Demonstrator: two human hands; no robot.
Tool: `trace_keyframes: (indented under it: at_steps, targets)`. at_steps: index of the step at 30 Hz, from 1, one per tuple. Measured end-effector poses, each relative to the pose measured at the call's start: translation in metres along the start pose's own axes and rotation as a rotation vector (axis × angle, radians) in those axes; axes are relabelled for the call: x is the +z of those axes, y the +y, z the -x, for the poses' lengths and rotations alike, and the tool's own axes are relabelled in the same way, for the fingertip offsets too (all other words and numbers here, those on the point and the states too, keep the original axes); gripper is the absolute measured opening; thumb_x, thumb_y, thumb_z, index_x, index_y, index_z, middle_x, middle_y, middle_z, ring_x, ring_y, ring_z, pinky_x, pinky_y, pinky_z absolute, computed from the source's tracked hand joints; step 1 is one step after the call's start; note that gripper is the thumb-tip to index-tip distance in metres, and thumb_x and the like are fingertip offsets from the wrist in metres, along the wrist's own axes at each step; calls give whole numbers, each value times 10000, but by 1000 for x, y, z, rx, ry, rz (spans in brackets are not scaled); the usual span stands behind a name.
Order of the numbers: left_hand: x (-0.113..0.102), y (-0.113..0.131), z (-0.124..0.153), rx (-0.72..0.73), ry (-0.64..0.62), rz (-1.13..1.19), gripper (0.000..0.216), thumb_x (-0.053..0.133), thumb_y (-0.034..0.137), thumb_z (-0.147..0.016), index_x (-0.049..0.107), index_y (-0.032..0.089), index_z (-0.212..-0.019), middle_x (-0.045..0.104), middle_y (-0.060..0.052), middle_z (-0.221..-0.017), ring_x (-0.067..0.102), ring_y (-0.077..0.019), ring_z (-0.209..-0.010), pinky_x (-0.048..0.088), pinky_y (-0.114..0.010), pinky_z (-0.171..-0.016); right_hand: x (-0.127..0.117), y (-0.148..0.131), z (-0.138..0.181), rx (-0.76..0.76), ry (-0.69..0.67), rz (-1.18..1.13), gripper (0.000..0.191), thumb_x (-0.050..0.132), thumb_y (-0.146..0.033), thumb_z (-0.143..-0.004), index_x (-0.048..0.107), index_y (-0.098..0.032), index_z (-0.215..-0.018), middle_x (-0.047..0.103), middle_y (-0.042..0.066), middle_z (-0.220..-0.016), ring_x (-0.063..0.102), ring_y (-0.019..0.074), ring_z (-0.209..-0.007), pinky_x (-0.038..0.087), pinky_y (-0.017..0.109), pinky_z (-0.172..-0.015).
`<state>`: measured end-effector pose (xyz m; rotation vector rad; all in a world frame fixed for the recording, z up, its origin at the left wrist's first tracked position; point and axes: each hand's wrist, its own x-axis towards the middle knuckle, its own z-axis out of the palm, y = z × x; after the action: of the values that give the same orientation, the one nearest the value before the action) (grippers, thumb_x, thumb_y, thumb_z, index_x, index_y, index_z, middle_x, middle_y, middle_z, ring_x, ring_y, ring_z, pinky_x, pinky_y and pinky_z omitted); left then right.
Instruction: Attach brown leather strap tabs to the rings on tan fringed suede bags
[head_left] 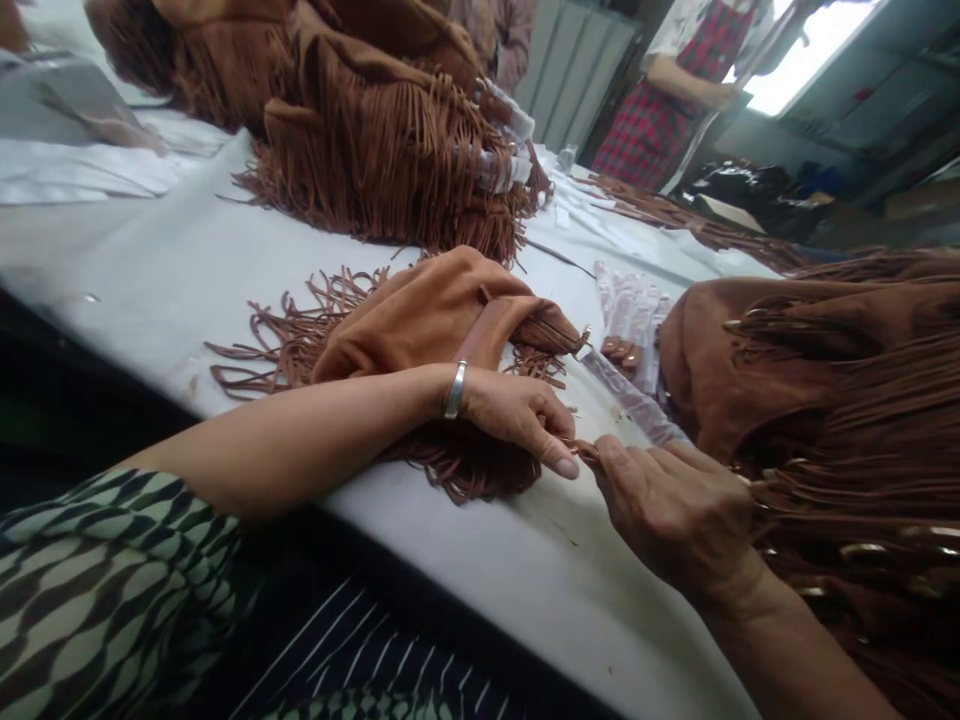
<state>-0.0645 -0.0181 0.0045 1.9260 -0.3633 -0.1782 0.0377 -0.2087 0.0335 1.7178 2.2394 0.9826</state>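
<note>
One brown fringed bag (409,330) lies slumped at the centre of the frame, its soft, suede-like body folded and its thin fringe spilling left and below. A strap (630,400) in clear, crinkled film runs from a metal clasp (583,342) at the bag's right end toward the lower right. That end looks attached; a small brown strap piece (587,451), right of centre, is between the hands, and whether it is fastened cannot be told, so the work seems partway along.

The left hand (517,412) is curled, thumb and fingers nearly closed about the piece's left end; the right hand (667,500) pinches its other end, its palm hidden. A smooth silver bracelet (454,390) circles the left wrist.

Film-wrapped straps (630,310) lie just right of the bag on the pale, smooth table (465,540). Fringed bags (390,130) are heaped at upper centre; more brown fringed pieces (810,370), with shiny metal fittings, fill the right edge. At upper right stands a person in a checked apron (652,130).
</note>
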Motion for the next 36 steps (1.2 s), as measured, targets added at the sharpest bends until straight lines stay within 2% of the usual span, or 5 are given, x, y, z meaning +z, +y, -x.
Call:
trace_keyframes:
  at_steps: [5,20,25,28,36]
  targets:
    - [5,-5,-1,-66,86,-84,354,664,431,-738,561,118,-609,481,35,-558,422,-81,-544,303,-206,-508,18,-1,0,54,56,-114,166,517,-193,-903,645,-112,-835,530,-2,-491,467,158,-468,274,314,-545]
    - [14,1,-5,-187,85,-569,249,687,380,-711,589,157,-658,489,43,-566,373,-80,-511,231,-225,-493,50,29,-8,-200,-186,-347,153,455,-110,-883,586,-164,-824,600,-4,-610,541,167,-548,279,298,-586]
    - [16,6,-1,-223,82,-534,386,691,539,-668,572,172,-655,479,50,-536,381,-81,-486,221,-229,-481,36,18,-2,-144,-127,-279,176,441,-124,-900,605,-131,-837,570,8,-574,501,165,-515,290,309,-592]
    - [12,7,1,-147,30,-473,539,501,696,-750,588,173,-649,533,19,-584,433,-99,-530,254,-232,-506,24,7,3,-54,-31,-236,192,445,-139,-909,630,-86,-912,565,19,-558,495,172,-516,310,321,-609]
    - [8,4,-2,-164,-47,-477,403,537,596,-796,606,201,-749,595,23,-706,503,-113,-658,290,-214,-562,-28,-2,-6,-47,-171,-114,325,354,-38,-871,671,-111,-873,519,19,-497,457,210,-445,269,352,-569]
